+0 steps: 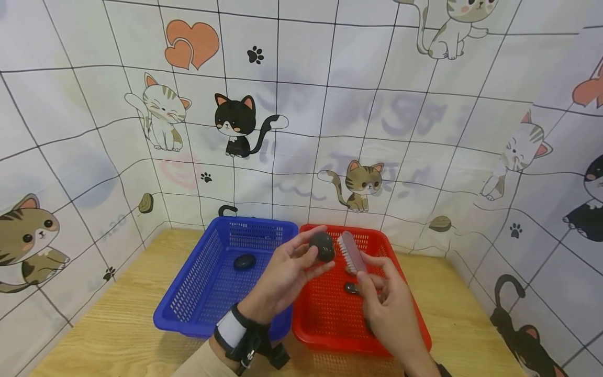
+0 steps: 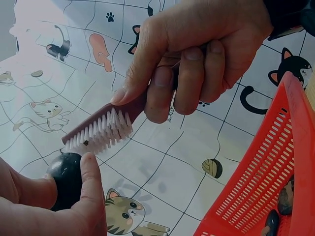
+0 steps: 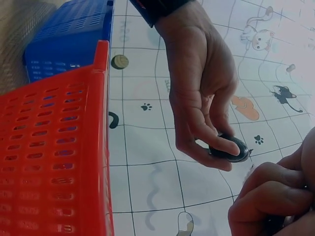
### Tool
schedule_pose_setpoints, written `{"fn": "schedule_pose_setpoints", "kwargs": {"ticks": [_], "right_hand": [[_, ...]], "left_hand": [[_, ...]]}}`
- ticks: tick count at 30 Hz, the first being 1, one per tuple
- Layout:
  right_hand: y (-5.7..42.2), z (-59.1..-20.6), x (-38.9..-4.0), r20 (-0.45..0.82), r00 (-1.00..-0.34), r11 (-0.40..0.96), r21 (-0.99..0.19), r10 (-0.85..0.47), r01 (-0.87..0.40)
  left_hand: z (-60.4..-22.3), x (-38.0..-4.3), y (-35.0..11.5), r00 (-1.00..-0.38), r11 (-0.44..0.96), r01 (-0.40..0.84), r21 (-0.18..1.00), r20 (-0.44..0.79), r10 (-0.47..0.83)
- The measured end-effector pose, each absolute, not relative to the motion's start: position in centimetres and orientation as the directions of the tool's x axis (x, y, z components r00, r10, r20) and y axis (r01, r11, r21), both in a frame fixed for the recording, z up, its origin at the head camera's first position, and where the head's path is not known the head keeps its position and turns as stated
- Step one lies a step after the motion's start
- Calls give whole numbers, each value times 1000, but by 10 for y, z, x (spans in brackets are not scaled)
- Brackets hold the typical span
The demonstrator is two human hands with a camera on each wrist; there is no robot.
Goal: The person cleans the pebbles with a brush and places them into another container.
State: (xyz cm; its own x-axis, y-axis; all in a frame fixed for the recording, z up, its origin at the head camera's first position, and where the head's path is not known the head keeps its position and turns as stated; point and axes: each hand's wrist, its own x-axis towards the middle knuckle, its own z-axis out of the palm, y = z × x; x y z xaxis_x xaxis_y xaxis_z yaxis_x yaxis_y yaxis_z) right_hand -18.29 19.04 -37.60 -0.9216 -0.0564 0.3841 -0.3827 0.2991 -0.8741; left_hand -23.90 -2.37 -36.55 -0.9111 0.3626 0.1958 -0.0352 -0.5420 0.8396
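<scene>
My left hand (image 1: 288,272) grips a smooth black stone (image 1: 322,247) between thumb and fingers, above the place where the two baskets meet. A small brush (image 1: 349,250) with a mauve back and white bristles is held in my right hand (image 1: 391,301), its bristles facing the stone. In the left wrist view, the bristles (image 2: 106,130) come very near the top of the stone (image 2: 66,179); whether they touch it I cannot tell. A dark speck sits among the bristles. The right wrist view shows the stone (image 3: 230,148) pinched in the left fingertips, while the brush is mostly hidden.
A blue basket (image 1: 181,298) on the left holds one dark stone (image 1: 244,262). The red basket (image 1: 330,339) beside it holds several stones, including a dark one (image 1: 351,288), partly covered by my right hand. Both stand on a wooden table (image 1: 108,319) against a cat-patterned wall covering (image 1: 301,120).
</scene>
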Motion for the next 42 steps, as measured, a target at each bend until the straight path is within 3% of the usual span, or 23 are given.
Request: {"fn": "schedule_pose_setpoints", "kwargs": {"ticks": [9,26,35,42], "right_hand": [[184,-380,-180,409,-907,285,-862,-96,-419],[181,-380,-177,395,-913,277,-870,-106,-409],[186,-376,-177,473,-879,334,-820,-65,-466],[177,-363,-168,484,-867,366,-790,-120,-492]], "left_hand": [[-371,-240,-20,-896,-559,-75,826,190,401],[-373,-235,-15,-858,-451,-40,892,201,472],[-371,-236,-15,-858,-505,-45,862,225,462],[-373,-236,-16,-843,-475,-18,880,242,481]]}}
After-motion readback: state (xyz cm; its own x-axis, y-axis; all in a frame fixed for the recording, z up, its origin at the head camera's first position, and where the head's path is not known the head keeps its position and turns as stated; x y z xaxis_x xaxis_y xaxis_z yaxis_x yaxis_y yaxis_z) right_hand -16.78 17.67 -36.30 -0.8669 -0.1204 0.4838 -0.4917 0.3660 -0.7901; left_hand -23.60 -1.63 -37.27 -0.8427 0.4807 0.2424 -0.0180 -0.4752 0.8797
